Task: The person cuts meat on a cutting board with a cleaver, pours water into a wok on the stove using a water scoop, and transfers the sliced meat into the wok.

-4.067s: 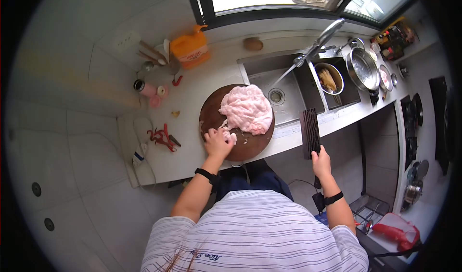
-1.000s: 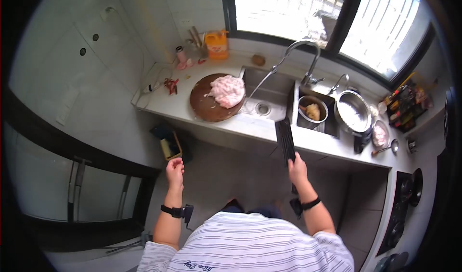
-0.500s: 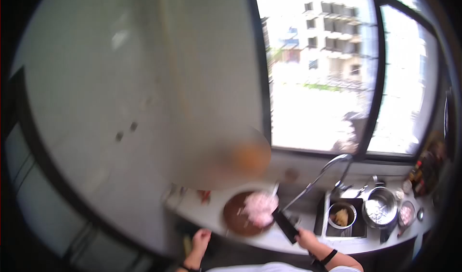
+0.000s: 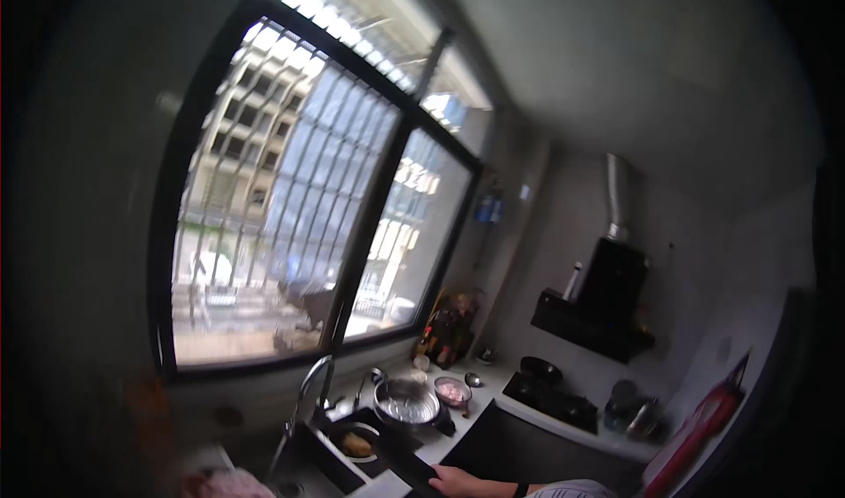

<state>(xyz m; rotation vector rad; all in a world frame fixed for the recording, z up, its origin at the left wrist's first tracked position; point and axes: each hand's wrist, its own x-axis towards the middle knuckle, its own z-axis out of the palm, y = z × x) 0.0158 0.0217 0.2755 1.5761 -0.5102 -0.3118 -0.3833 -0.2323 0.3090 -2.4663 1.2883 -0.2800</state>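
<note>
One dark blade (image 4: 405,464) is gripped now in the right hand (image 4: 454,481), slanting up-left, blurred, the counter (image 4: 435,448) partly blocked behind it. Near its tip, a pot of food (image 4: 356,445) is set in the sink (image 4: 319,475), a steel pot (image 4: 406,402) beyond. Pink meat (image 4: 227,484) is cut off lower left; the left hand's state can't be told.

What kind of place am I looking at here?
A kitchen, probably in someone's home: a black range hood is mounted above a cooktop, and a sink with a curved faucet is set in the white counter.
</note>
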